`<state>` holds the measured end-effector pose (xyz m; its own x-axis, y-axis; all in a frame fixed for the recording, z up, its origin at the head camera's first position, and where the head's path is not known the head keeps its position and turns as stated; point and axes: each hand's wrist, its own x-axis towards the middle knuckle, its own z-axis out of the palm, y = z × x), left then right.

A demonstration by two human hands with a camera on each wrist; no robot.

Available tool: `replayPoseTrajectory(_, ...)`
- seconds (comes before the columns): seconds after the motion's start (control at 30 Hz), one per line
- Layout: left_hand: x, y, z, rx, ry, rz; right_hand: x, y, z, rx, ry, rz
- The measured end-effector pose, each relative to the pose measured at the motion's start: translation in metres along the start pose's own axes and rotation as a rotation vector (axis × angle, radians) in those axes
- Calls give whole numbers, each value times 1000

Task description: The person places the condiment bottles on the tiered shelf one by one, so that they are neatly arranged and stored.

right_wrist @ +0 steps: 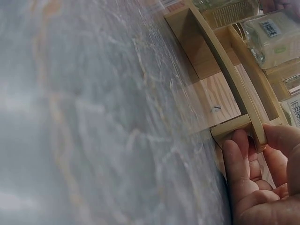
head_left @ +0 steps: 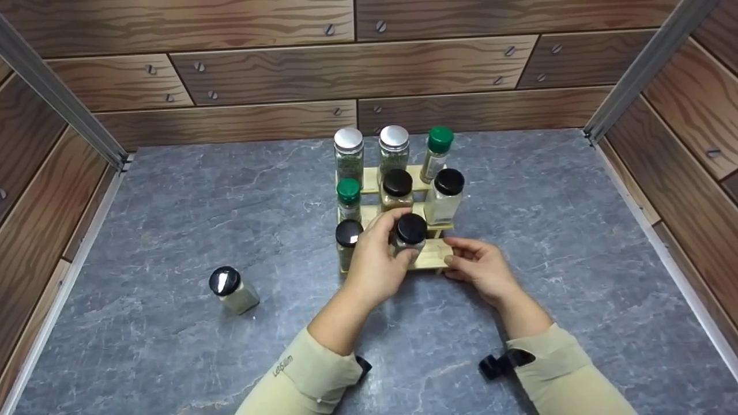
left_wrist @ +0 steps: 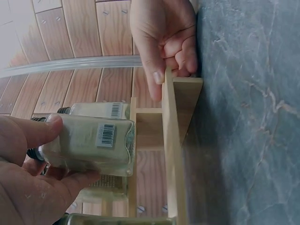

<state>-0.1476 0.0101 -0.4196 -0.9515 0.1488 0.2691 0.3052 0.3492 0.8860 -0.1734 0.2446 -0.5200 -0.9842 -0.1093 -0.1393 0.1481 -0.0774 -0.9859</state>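
Observation:
My left hand grips a clear spice jar by its sides, with a black lid on top. In the left wrist view, a gap separates the jar's base from the lowest shelf. That shelf belongs to a light wooden three-tier rack. At the shelf's right end, my right hand pinches the board between thumb and fingers. A black-lidded jar stands at the left of the same tier, partly hidden by my left hand.
The middle tier bears a green-capped jar and two black-lidded jars. On the top tier stand two silver-lidded jars and a slim green-capped one. Another black-lidded jar stands alone on the grey marbled table.

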Motion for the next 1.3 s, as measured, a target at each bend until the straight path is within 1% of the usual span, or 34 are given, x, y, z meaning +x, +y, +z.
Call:
replayPoseTrajectory(0.13,-2,-4,2,9,17,6,0,1,0,0,-1,0)
replayPoseTrajectory(0.37,-6,-8,8,34,23,6,-1,1,-1,4,6,14)
replayPoseTrajectory(0.63,-8,-13,15,74,67,7,-1,1,-1,0,0,9)
replayPoseTrajectory(0.73,-10,-12,16,112,86,-6,0,1,0,-3,-1,4)
replayPoseTrajectory(0.83,-11,-10,18,161,104,-34,0,1,0,-1,-3,3)
replayPoseTrajectory(0.93,-12,-9,18,193,111,-51,0,1,0,3,-5,5)
replayPoseTrajectory(1.13,-12,-7,18,222,108,-15,0,1,0,-1,-8,3)
replayPoseTrajectory(1.3,-14,-4,19,259,123,-19,1,1,-1,-10,-9,3)
